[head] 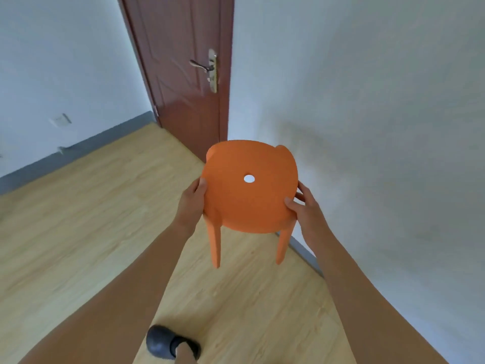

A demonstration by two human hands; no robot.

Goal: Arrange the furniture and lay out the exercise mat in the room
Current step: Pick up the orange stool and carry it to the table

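Gripping an orange stool [249, 187] by its seat, both hands hold it tilted toward the camera above the wooden floor [78, 232]. The left hand [193, 200] clamps the seat's left rim, with the thumb lying on top at the edge and the fingers curled underneath, out of sight. The right hand [304, 206] clamps the right rim, its thumb pressed on the seat's top near the front right curve and its fingers wrapped round the edge behind. The seat is rounded, with a small hole in the middle that shows white. Two legs hang from its near side, and their tips appear clear of the floor; the far legs are mostly hidden by the seat.

The stool hangs over the floor's right edge, just beside the grey skirting of the right wall [380, 114] and near the far corner, where a dark red door [178, 35] stands. The door carries a metal lever handle [201, 65] on a long plate. Low on the left wall sits a white socket [61, 120]. A black shoe [164, 342] rests on the floor at its near edge.
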